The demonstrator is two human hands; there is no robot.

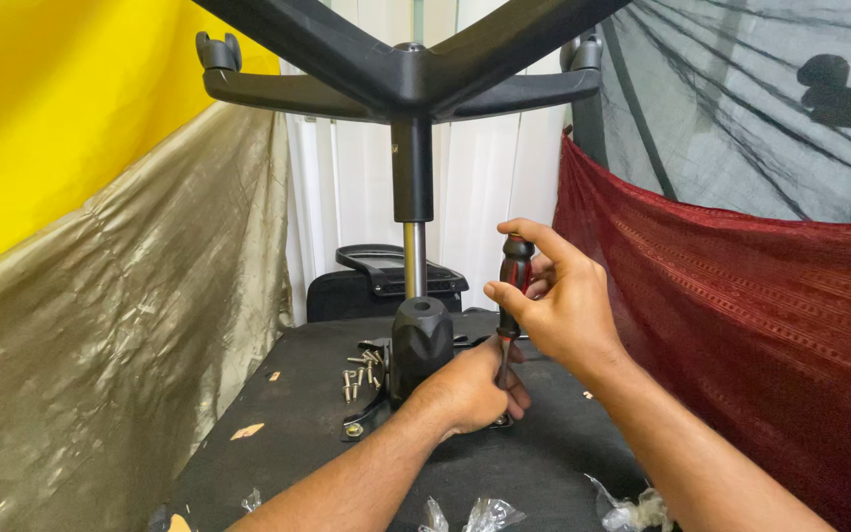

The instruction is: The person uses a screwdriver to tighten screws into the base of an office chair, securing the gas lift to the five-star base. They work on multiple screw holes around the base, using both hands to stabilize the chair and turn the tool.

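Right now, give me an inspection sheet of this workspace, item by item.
Surface: black cloth-covered table.
Job's things: upturned chair base on its gas column; black mechanism cover; red-and-black screwdriver, tip pointing down.
Clutter: loose screws; clear plastic bags at the near edge; a black armrest part behind.
Grippers: left hand around the screwdriver's shaft low by the bracket; right hand grips its handle.
Cables: nothing seen.
Surroundings: yellow cloth, gold cloth, white curtain, red cloth, dark netting.
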